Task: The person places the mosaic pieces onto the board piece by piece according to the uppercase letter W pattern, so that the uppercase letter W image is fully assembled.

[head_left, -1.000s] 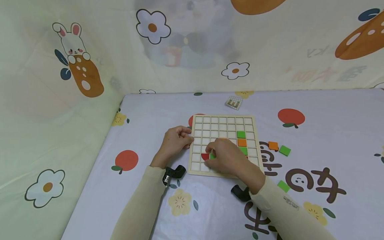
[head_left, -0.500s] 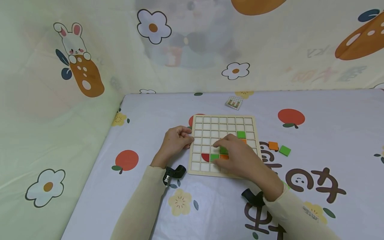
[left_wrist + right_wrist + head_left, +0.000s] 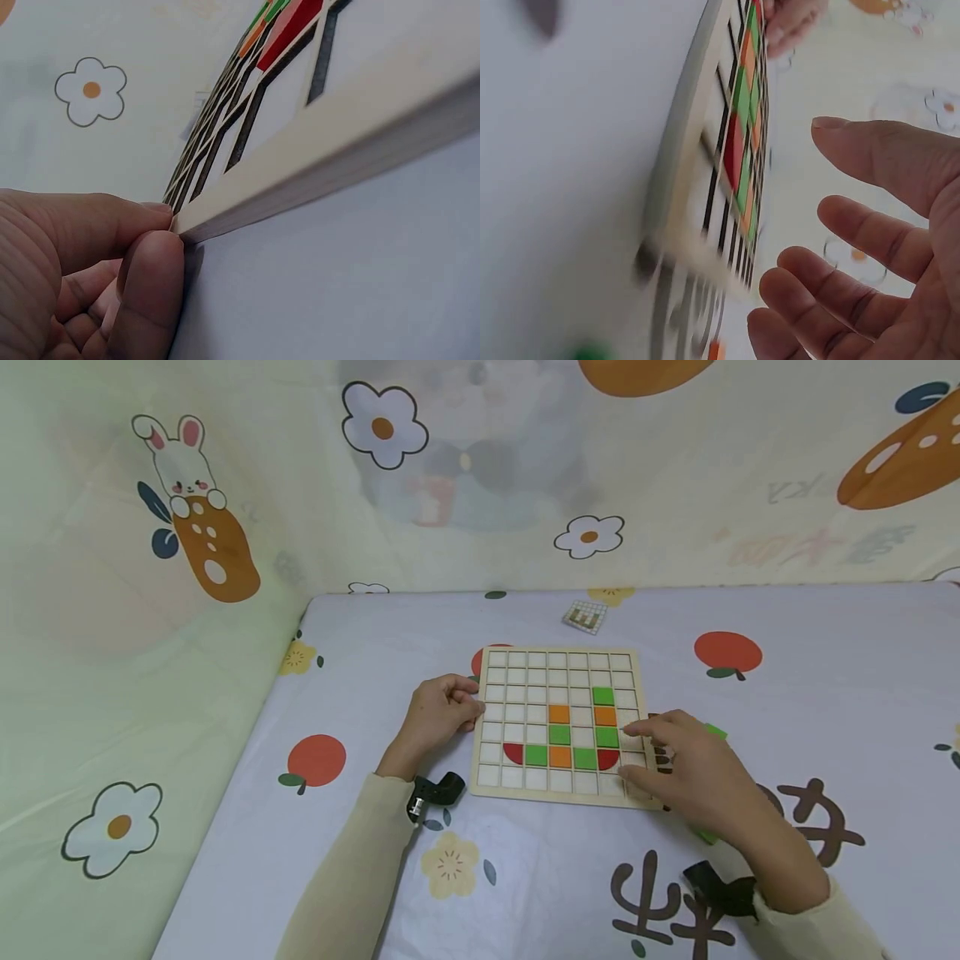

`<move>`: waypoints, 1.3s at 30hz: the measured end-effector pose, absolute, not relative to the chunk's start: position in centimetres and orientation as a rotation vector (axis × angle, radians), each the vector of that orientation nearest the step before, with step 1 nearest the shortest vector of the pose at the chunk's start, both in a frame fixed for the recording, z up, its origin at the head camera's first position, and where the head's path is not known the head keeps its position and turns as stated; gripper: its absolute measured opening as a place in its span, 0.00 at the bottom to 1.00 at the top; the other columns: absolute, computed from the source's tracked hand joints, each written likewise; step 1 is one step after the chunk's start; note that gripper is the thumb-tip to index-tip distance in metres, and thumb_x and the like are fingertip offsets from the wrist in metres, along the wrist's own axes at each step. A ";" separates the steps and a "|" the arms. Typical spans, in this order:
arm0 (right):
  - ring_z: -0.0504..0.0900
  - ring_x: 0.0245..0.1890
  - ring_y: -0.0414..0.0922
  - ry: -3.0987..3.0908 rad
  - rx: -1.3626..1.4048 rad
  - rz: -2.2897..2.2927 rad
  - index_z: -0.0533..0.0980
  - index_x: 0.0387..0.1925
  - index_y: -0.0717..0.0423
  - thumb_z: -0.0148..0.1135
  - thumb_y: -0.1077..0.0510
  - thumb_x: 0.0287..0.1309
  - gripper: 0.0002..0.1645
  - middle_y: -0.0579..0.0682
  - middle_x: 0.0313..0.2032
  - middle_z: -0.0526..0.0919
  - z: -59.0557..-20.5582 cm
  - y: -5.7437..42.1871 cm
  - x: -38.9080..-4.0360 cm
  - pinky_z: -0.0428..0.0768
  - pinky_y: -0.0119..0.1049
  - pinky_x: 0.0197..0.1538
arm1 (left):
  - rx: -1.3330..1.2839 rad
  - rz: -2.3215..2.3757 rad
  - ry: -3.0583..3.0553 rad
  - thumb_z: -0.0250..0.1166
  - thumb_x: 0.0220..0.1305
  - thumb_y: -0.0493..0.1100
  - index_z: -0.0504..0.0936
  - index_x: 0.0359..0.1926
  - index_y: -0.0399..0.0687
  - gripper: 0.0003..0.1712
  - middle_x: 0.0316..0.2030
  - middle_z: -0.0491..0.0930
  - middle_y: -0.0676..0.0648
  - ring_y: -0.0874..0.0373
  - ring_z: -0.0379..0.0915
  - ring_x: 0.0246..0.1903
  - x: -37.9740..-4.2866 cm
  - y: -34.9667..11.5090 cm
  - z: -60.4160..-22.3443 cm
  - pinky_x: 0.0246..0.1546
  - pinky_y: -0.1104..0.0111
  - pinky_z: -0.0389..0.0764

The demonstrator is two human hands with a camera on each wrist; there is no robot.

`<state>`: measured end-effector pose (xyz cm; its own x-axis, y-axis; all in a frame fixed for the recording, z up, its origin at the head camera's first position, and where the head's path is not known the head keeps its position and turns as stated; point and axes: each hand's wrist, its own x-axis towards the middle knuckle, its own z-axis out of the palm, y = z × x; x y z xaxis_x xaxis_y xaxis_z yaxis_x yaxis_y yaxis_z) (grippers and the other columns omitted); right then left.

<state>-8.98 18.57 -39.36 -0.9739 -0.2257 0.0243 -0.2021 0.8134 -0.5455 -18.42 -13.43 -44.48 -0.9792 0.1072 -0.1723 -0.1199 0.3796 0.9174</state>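
A pale wooden grid board (image 3: 551,796) lies flat on the cloth. Set in its cells are orange and green square tiles, with a red rounded tile (image 3: 513,753) at the left end of the lowest filled row and another red tile (image 3: 608,760) at its right end. My left hand (image 3: 441,714) pinches the board's left edge between thumb and forefinger, fingertips right at the rim in the left wrist view. Over the board's right edge is my right hand (image 3: 693,768), thumb and fingers spread and nothing between them.
Beyond the board lies a small pattern card (image 3: 584,617). Right of the board, a loose green tile (image 3: 716,731) and another green tile (image 3: 705,836) show partly from behind the right hand. A loose orange tile (image 3: 715,350) appears low in the right wrist view.
My right hand has moved right, off the middle of the board to its right edge, uncovering the tiles there. The left hand has stayed at the left edge.
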 end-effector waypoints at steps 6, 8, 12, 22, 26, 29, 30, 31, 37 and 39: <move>0.82 0.42 0.54 2.958 -0.254 -0.839 0.83 0.56 0.62 0.82 0.52 0.51 0.32 0.60 0.48 0.82 -40.1 21.5 -7.9 0.79 0.44 0.37 | -0.030 1.660 2.422 0.71 0.64 0.32 0.83 0.50 0.35 0.14 0.31 0.81 0.46 0.61 0.78 0.23 -18.3 -13.5 -44.3 0.27 0.74 0.83; 0.82 0.39 0.52 2.943 -0.231 -0.831 0.83 0.55 0.62 0.82 0.52 0.52 0.31 0.58 0.44 0.82 -40.3 22.3 -7.5 0.77 0.40 0.34 | -0.031 1.662 2.423 0.71 0.64 0.32 0.83 0.50 0.35 0.14 0.31 0.81 0.46 0.61 0.78 0.23 -18.3 -13.5 -44.3 0.28 0.74 0.83; 0.78 0.35 0.47 2.907 -0.181 -0.801 0.83 0.53 0.60 0.81 0.52 0.53 0.28 0.51 0.37 0.80 -40.7 23.6 -6.6 0.74 0.34 0.31 | -0.029 1.661 2.420 0.71 0.65 0.32 0.83 0.50 0.35 0.13 0.31 0.81 0.46 0.62 0.78 0.23 -18.3 -13.5 -44.4 0.28 0.74 0.83; 0.71 0.33 0.45 2.857 -0.084 -0.737 0.84 0.47 0.61 0.83 0.46 0.49 0.30 0.47 0.31 0.75 -42.0 25.1 -4.9 0.68 0.33 0.31 | -0.017 1.662 2.431 0.71 0.65 0.31 0.83 0.50 0.35 0.13 0.30 0.81 0.46 0.61 0.78 0.23 -18.3 -13.4 -44.6 0.28 0.74 0.83; 0.71 0.33 0.46 2.843 -0.038 -0.696 0.83 0.44 0.59 0.84 0.45 0.48 0.29 0.47 0.30 0.74 -42.2 25.3 -4.6 0.67 0.34 0.32 | -0.017 1.658 2.432 0.71 0.65 0.32 0.83 0.50 0.36 0.13 0.30 0.81 0.46 0.61 0.77 0.23 -18.3 -13.3 -44.6 0.28 0.74 0.83; 0.71 0.33 0.46 2.849 -0.020 -0.686 0.83 0.44 0.59 0.84 0.46 0.47 0.29 0.47 0.30 0.74 -42.2 25.3 -4.4 0.67 0.34 0.32 | -0.016 1.656 2.432 0.71 0.65 0.32 0.83 0.50 0.36 0.13 0.30 0.81 0.46 0.61 0.77 0.23 -18.3 -13.3 -44.6 0.28 0.73 0.83; 0.71 0.33 0.46 2.850 -0.013 -0.687 0.83 0.44 0.59 0.84 0.46 0.47 0.28 0.47 0.29 0.74 -42.3 25.3 -4.3 0.67 0.35 0.32 | -0.016 1.656 2.431 0.71 0.65 0.32 0.83 0.50 0.36 0.13 0.30 0.81 0.46 0.61 0.77 0.23 -18.3 -13.3 -44.6 0.28 0.74 0.83; 0.71 0.33 0.46 2.851 -0.004 -0.689 0.83 0.43 0.59 0.84 0.47 0.47 0.27 0.47 0.29 0.74 -42.3 25.3 -4.3 0.68 0.35 0.32 | -0.014 1.657 2.429 0.71 0.65 0.32 0.83 0.50 0.35 0.13 0.30 0.81 0.46 0.61 0.78 0.23 -18.3 -13.3 -44.6 0.28 0.73 0.84; 0.72 0.33 0.47 2.855 0.038 -0.712 0.84 0.37 0.54 0.82 0.53 0.49 0.17 0.47 0.29 0.76 -42.3 24.9 -4.2 0.69 0.36 0.32 | -0.011 1.663 2.420 0.70 0.66 0.32 0.83 0.49 0.35 0.12 0.31 0.81 0.46 0.61 0.78 0.24 -18.3 -13.3 -44.5 0.28 0.74 0.83; 0.72 0.32 0.46 2.864 0.040 -0.719 0.84 0.36 0.54 0.81 0.54 0.49 0.15 0.46 0.29 0.76 -42.3 24.8 -4.1 0.68 0.35 0.31 | -0.012 1.665 2.419 0.70 0.65 0.32 0.83 0.50 0.35 0.12 0.31 0.80 0.46 0.61 0.78 0.24 -18.3 -13.3 -44.5 0.28 0.74 0.83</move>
<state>-4.12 24.82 -42.35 -0.9820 -0.0196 -0.1880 0.0716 0.8821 -0.4657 -18.30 -13.32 -44.48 -0.9790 0.1087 -0.1724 -0.1223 0.3634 0.9236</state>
